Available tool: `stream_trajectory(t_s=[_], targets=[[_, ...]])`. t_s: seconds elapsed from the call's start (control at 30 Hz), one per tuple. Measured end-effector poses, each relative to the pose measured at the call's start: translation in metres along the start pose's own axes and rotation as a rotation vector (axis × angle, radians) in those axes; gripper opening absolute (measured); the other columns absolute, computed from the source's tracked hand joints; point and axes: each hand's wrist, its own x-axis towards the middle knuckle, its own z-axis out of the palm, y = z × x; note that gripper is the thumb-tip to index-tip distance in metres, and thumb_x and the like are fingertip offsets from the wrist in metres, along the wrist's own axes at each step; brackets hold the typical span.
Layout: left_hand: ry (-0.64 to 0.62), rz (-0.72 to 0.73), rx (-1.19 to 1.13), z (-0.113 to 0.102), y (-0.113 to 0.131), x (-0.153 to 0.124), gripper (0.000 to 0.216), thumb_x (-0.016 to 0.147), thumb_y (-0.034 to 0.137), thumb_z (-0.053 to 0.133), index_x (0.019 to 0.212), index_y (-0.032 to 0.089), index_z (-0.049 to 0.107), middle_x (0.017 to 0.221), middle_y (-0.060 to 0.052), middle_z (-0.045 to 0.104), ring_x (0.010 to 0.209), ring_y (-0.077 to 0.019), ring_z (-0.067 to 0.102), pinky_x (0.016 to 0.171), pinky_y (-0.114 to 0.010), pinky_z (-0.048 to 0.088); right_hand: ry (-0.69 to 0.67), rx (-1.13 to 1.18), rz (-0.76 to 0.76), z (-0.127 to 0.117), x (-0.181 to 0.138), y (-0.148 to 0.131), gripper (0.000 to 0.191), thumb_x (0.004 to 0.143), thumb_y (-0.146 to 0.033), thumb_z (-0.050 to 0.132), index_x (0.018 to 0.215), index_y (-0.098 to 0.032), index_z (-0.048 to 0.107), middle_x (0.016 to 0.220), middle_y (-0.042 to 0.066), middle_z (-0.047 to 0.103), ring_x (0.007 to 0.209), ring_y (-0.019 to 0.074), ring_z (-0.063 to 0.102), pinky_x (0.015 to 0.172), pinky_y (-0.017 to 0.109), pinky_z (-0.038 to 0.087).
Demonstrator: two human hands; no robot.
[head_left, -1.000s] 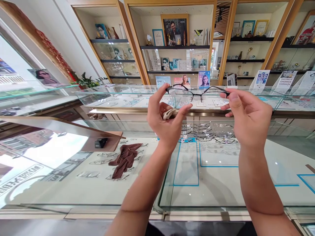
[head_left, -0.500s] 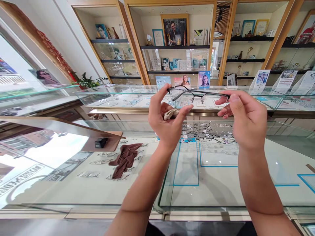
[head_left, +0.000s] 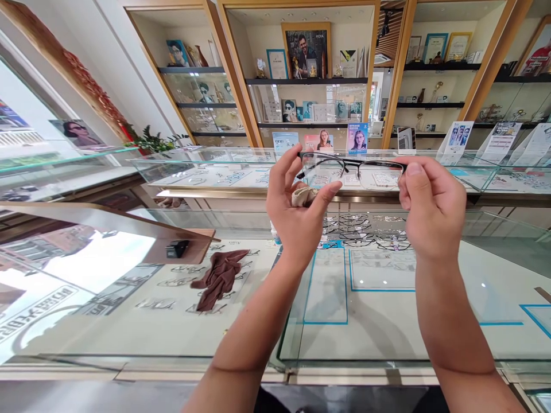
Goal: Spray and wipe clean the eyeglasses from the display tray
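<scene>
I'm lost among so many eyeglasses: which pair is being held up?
The black-topped pair, raised between the left hand and right hand; the others, like the rows of frames beyond the wrists, rest in or on the counters.

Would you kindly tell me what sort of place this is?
Most likely an optician's shop: rows of spectacle frames lie in the glass display case, a poster beyond shows someone wearing glasses, and black-rimmed glasses are held up in front.

- Eyeglasses [head_left: 353, 163]: smooth, satin-dark frame [head_left: 379, 163]; clear, glossy lenses [head_left: 382, 176].
- Small pale cloth [head_left: 303, 197]: matt, soft-looking, creased.
- Brown cloth [head_left: 218, 280]: matt fabric, deeply wrinkled.
- Table [head_left: 374, 338]: clear glass, smooth, glossy, reflective.
- Shelving frames [head_left: 235, 69]: smooth wood, light sheen.
- Display cards [head_left: 357, 139]: printed, smooth, paper-like.
</scene>
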Motion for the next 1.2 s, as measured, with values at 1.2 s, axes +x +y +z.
stream_trajectory(t_s=[1.2], targets=[[-0.422, -0.629, -0.436, -0.004, -0.005, 0.013, 0.056, 0.085, 0.073, 0.068, 0.112, 0.024, 0.072, 0.099, -0.009, 0.077, 0.043, -0.0048, 0.044, 0.038, -0.026, 0.029, -0.285, -0.007, -0.17, 0.001, 0.012, 0.015, 0.038, 0.089, -0.058, 0.072, 0.12, -0.036, 0.075, 0.105, 0.002, 0.07, 0.097, 0.0224, 0.064, 0.091, 0.044, 0.056]])
